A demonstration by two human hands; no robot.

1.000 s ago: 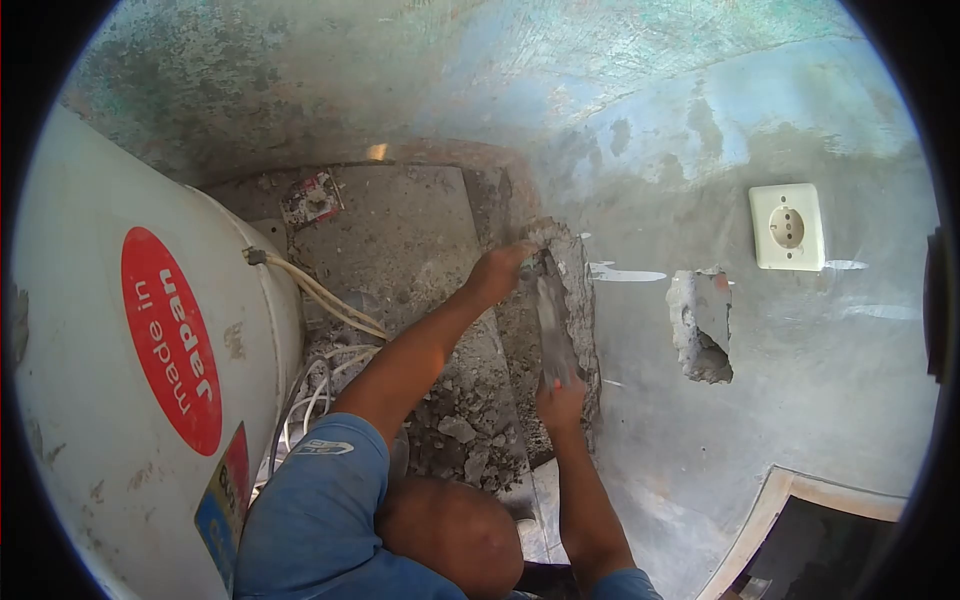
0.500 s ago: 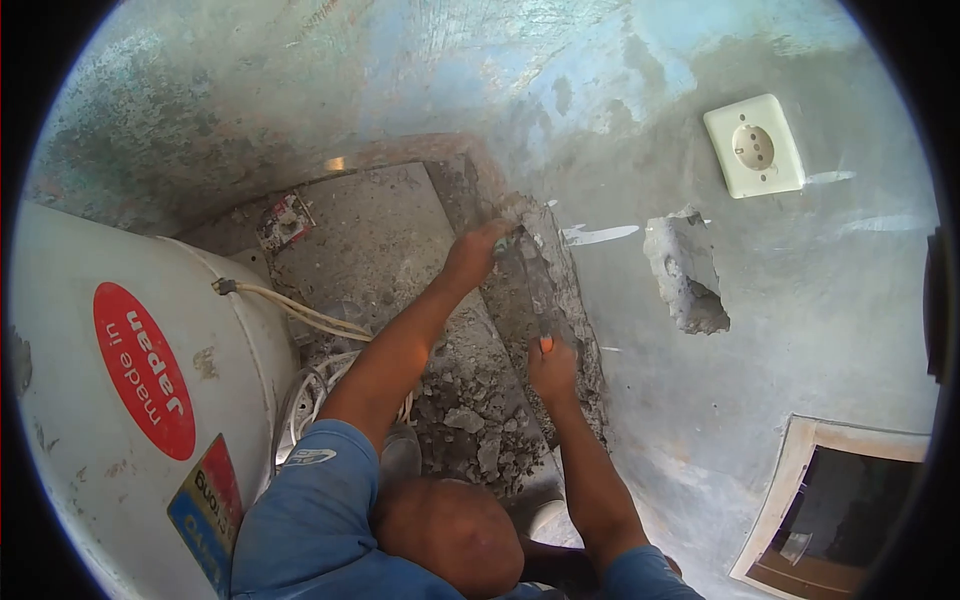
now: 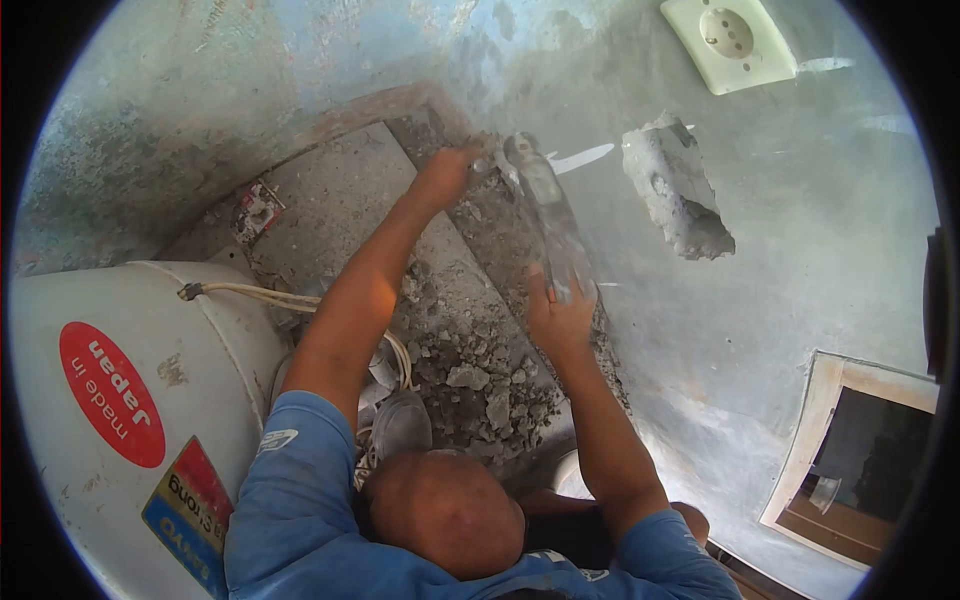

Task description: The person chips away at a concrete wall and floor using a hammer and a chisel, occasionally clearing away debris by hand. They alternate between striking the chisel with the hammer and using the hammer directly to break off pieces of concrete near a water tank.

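My right hand grips the lower end of a long, flat, grey tool. Its far end is rounded, an orange spot shows by my fingers, and motion smears its outline. The tool slants up and left along the wall, over the rough edge of a trench dug at the wall's foot. My left hand is closed at the trench's upper end, left of the tool's tip. A small greyish thing shows at its fingertips; I cannot tell what it is. Broken rubble lies in a heap between my forearms.
At left stands a white tank with a red sticker. A cable loops beside it. A crumpled packet lies on the concrete slab. The right wall has a socket, a chipped hole and a framed opening.
The view has shifted. My left hand has come away from the tool's upper end and moved left. The tool's tip has swung up beside the wall, with my right hand still at its lower end.
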